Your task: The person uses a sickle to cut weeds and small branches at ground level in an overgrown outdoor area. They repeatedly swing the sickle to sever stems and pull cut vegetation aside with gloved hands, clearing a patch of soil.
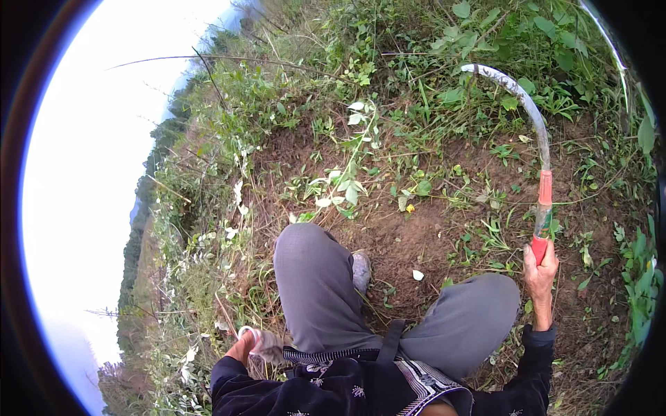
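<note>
My right hand (541, 270) is closed around the red lower grip of a sickle (545, 187). The sickle points away from me, and its curved, soil-stained metal blade (528, 104) bends left over the weeds. My left hand (268, 347), in a pale, dirty work glove with a white cuff, hangs beside my left hip, low and blurred; its fingers are hard to make out. Between the two hands are my bent knees in grey trousers (317, 281). One muddy shoe (361, 270) shows on the soil.
Bare brown soil (416, 239) with scattered cut weeds stretches before my knees. A leafy stem (354, 161) with pale leaf undersides lies ahead. Dense undergrowth (333, 52) rises beyond it, and a thin bare stalk (234, 59) sticks out leftward. Broad-leaved plants (637, 286) border the right.
</note>
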Available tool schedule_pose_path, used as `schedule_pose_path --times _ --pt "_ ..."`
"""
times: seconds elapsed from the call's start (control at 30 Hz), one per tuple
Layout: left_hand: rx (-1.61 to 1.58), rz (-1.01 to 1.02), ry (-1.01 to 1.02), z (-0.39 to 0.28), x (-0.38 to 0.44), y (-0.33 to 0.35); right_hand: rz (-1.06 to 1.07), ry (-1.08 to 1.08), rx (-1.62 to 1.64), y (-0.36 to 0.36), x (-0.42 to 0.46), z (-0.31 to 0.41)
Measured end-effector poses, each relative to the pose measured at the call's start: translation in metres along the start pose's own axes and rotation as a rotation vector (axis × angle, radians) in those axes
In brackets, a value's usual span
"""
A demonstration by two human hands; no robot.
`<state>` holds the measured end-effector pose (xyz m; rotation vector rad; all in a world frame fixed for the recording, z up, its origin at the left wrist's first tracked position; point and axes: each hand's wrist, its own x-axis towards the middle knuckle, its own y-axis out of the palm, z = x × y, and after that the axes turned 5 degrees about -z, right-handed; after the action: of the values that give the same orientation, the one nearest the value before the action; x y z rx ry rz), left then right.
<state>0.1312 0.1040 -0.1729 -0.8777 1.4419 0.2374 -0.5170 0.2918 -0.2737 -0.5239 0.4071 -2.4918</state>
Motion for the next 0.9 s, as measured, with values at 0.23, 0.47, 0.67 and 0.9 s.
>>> schedule_pose_path --times 0.23,0.47,0.67,0.9 --pt "0.087 -0.505 0.346 -0.179 0.044 -0.034 0.118 -0.113 0.0 0.002 0.059 0.054" --pt "0.415 -0.371 0.687 -0.275 0.137 0.026 0.347 -0.184 -0.068 0.05 0.092 0.143" --pt "0.401 -0.46 0.877 -0.365 0.192 0.041 0.726 -0.321 -0.522 0.115 0.098 0.165" --pt "0.256 -0.603 0.931 -0.504 0.285 0.024 0.676 0.175 -0.942 0.092 0.056 0.146"
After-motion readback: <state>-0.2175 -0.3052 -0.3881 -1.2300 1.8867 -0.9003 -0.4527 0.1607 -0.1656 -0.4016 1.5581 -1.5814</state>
